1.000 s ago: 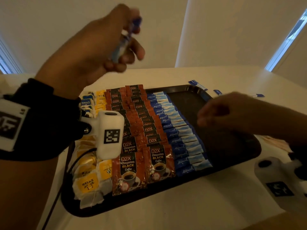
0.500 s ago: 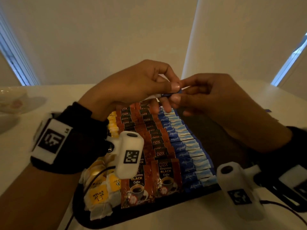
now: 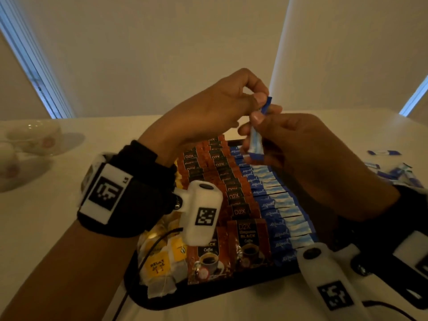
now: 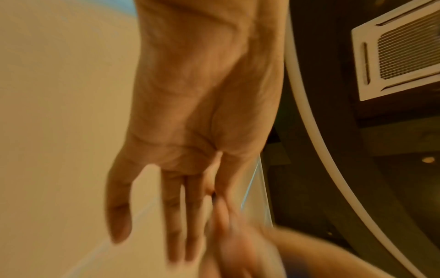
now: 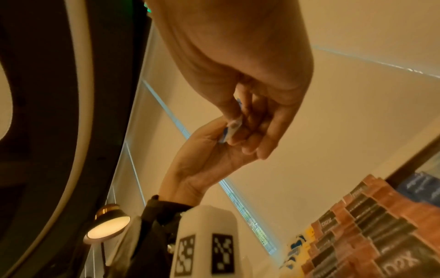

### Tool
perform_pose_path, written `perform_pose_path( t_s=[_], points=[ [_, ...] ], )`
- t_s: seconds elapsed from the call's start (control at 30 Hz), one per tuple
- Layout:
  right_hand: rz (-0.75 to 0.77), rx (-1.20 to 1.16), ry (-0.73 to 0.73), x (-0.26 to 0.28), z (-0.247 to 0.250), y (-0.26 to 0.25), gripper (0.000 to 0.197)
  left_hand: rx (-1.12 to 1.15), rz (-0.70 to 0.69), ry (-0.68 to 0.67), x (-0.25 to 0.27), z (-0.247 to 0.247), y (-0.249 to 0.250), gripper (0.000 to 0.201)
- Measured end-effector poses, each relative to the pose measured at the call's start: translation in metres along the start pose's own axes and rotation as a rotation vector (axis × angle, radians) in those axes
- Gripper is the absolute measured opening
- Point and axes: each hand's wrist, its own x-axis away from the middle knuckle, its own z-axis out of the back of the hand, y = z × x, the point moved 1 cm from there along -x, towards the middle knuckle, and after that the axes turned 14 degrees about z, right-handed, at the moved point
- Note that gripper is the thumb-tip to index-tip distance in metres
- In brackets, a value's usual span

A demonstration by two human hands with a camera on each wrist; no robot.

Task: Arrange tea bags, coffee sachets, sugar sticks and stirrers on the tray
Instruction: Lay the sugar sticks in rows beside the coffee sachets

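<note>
Above the black tray (image 3: 208, 297), both hands hold one blue-and-white sugar stick (image 3: 256, 140) nearly upright. My left hand (image 3: 259, 100) pinches its dark blue top end between thumb and forefinger. My right hand (image 3: 259, 135) grips its lower part. The right wrist view shows the same stick (image 5: 232, 130) caught between the fingertips of the right hand (image 5: 243, 135) and the left hand (image 5: 221, 135). On the tray lie rows of yellow tea bags (image 3: 159, 265), brown coffee sachets (image 3: 250, 242) and blue sugar sticks (image 3: 284, 218). No stirrers show.
Several loose sugar sticks (image 3: 393, 172) lie on the white table right of the tray. A cup on a saucer (image 3: 34, 137) stands at the far left. The tray's right part is hidden under my right arm. The left wrist view is blurred.
A second ago my left hand alone held the stick high while the right hovered over the tray. The right hand has risen and taken the stick's lower part; the stick now stands nearly upright.
</note>
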Motion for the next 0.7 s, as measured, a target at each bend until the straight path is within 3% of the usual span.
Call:
perform_pose_path(
  t_s=[0.07,0.13,0.27,0.57,0.7],
  points=[
    [-0.017,0.063,-0.056,0.003,-0.002,0.003,0.025,-0.098,0.04,-0.012,0.004,0.01,-0.001,0.002],
    [-0.038,0.098,-0.095,0.004,-0.006,0.008,0.026,-0.157,0.075,-0.014,0.007,0.019,-0.002,0.012],
    [-0.036,0.091,-0.129,0.007,-0.007,0.014,0.028,-0.207,0.126,0.008,0.007,0.023,-0.004,0.008],
    [-0.126,-0.002,0.118,0.014,0.022,0.026,0.013,-0.173,0.236,-0.024,0.003,0.028,-0.009,0.01],
    [-0.17,-0.059,0.144,0.01,0.033,0.027,0.012,-0.178,0.264,-0.013,0.003,0.026,-0.012,0.011]
  ],
)
